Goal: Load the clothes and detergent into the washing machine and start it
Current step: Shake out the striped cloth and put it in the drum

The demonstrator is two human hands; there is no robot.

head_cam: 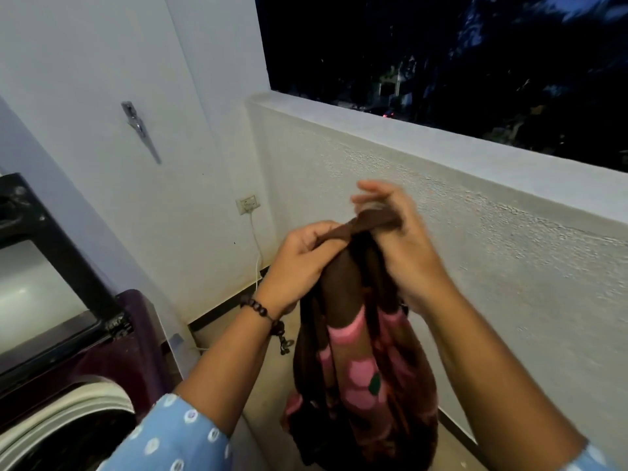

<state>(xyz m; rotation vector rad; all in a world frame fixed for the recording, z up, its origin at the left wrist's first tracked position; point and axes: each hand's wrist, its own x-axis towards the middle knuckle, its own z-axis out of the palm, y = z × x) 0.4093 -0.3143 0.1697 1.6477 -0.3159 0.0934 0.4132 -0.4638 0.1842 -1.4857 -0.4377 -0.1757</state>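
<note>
My left hand (pixel 302 263) and right hand (pixel 401 246) each clamp their grip on the top of the brown, pink-flowered garment (pixel 360 385), which hangs below them above the floor. The open washing machine (pixel 68 385) stands at lower left, the parapet wall (pixel 441 205) beyond.

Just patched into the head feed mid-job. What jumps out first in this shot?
Dead centre, both hands hold up a brown garment with pink flowers: the left hand pinches its top edge and the right hand grips the bunched top, the rest hanging down. At lower left the washing machine stands with its lid raised. Behind, a low white wall opens onto dark night.
</note>
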